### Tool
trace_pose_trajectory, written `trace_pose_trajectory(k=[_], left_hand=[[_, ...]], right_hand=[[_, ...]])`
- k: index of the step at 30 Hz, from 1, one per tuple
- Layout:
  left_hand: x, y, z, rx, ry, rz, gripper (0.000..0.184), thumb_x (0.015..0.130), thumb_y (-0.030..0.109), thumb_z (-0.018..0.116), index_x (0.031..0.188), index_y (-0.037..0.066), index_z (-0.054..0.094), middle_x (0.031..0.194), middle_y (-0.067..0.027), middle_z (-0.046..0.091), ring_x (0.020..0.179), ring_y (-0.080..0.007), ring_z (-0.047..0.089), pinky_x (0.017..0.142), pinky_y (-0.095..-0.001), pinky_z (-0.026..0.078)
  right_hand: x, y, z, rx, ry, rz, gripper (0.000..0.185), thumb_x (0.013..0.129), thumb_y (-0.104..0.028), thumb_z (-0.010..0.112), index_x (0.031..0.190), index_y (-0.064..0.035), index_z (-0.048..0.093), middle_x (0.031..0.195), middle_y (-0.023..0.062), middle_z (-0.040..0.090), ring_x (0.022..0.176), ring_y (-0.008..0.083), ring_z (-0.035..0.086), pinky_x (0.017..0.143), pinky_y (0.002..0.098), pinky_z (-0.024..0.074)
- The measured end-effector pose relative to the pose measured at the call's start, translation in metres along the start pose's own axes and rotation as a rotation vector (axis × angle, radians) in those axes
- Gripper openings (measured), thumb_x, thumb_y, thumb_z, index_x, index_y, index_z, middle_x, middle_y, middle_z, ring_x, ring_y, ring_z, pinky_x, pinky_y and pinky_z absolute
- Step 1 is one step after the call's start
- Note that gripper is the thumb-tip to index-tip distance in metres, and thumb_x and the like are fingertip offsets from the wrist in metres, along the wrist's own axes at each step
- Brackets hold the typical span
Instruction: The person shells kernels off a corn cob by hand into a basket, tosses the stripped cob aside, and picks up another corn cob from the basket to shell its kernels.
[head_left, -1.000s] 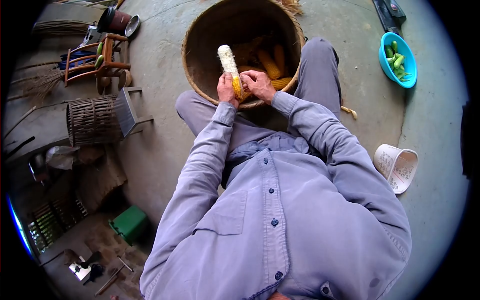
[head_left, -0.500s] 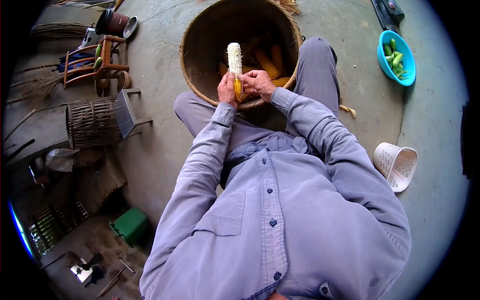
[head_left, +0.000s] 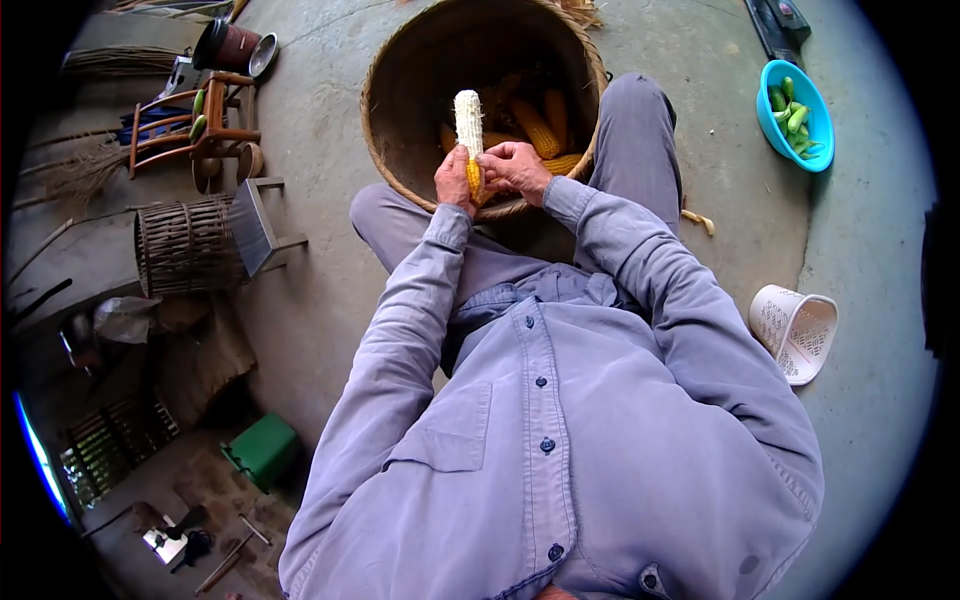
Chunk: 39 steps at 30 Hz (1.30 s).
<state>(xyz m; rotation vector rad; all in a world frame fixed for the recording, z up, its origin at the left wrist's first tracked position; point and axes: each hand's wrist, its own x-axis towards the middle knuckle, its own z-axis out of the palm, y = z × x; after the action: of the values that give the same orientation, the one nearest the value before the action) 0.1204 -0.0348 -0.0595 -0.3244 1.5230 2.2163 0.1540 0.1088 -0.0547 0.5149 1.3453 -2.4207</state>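
Observation:
A corn cob (head_left: pixel 468 120) stands upright over the near rim of a large woven basket (head_left: pixel 392 163). Its upper part is bare and white, while yellow kernels cover the lower end. My left hand (head_left: pixel 455 181) is wrapped round that lower end from the left. From the right, my right hand (head_left: pixel 517 168) presses bent fingers and thumb against the cob where the kernels begin. Its fingertips are partly hidden. Inside the basket, beyond my hands, lie several yellow ears of corn (head_left: pixel 535 128) in shadow.
My knees flank the basket. On the right are a blue bowl (head_left: pixel 822 120) of green vegetables and a white plastic basket (head_left: pixel 770 318) on its side. To the left stand a wooden chair (head_left: pixel 215 135), a wicker basket (head_left: pixel 185 245), a metal-topped stool (head_left: pixel 252 228) and a green bin (head_left: pixel 262 450).
Both hands keep their hold on the corn cob at nearly the same spot. The right fingers have shifted only very slightly, and the whole view has moved a touch.

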Motion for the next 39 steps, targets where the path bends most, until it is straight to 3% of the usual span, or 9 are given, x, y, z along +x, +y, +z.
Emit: trace_pose_trajectory(k=[7,11,14,23,39], left_hand=[[-0.003,0.004,0.006,-0.063,-0.021,-0.002,0.032,0.101,0.031,0.048,0.107,0.002,0.058,0.084,-0.0093,0.065,0.063,-0.0189,0.065,0.055,-0.0310,0.057],[0.002,-0.003,-0.002,-0.043,-0.030,0.023,0.034,0.101,0.030,0.047,0.112,-0.001,0.055,0.090,-0.0127,0.063,0.068,-0.0215,0.065,0.055,-0.0343,0.058],[-0.002,0.001,0.004,-0.019,0.007,0.001,0.032,0.100,0.031,0.049,0.107,0.001,0.058,0.081,-0.0092,0.064,0.061,-0.0176,0.064,0.055,-0.0302,0.058],[-0.002,0.003,0.004,0.044,0.035,0.005,0.033,0.099,0.032,0.054,0.105,0.000,0.062,0.081,-0.0070,0.066,0.061,-0.0147,0.064,0.053,-0.0267,0.053],[0.002,0.001,-0.002,-0.040,0.034,-0.060,0.034,0.100,0.033,0.051,0.106,0.001,0.059,0.080,-0.0105,0.065,0.058,-0.0206,0.064,0.051,-0.0318,0.056]], right_hand=[[0.003,0.003,-0.002,0.082,0.022,0.044,0.036,0.084,-0.021,0.075,0.104,0.0030,0.058,0.093,0.0111,0.064,0.078,0.0175,0.067,0.067,0.0310,0.0608],[-0.004,-0.004,0.003,-0.071,0.010,0.018,0.037,0.085,-0.024,0.074,0.107,0.0010,0.057,0.097,0.0097,0.063,0.082,0.0165,0.066,0.071,0.0310,0.0598],[-0.001,0.001,0.000,-0.056,-0.002,0.003,0.038,0.083,-0.023,0.076,0.105,0.0009,0.057,0.095,0.0103,0.064,0.079,0.0163,0.067,0.070,0.0310,0.0603],[0.001,0.001,-0.003,-0.001,0.016,0.073,0.030,0.082,-0.018,0.073,0.103,-0.0016,0.058,0.092,0.0065,0.062,0.079,0.0150,0.065,0.071,0.0304,0.0595],[0.003,0.005,-0.001,0.004,-0.001,0.035,0.030,0.087,-0.017,0.070,0.107,0.0008,0.058,0.095,0.0094,0.063,0.080,0.0170,0.066,0.068,0.0307,0.0606]])
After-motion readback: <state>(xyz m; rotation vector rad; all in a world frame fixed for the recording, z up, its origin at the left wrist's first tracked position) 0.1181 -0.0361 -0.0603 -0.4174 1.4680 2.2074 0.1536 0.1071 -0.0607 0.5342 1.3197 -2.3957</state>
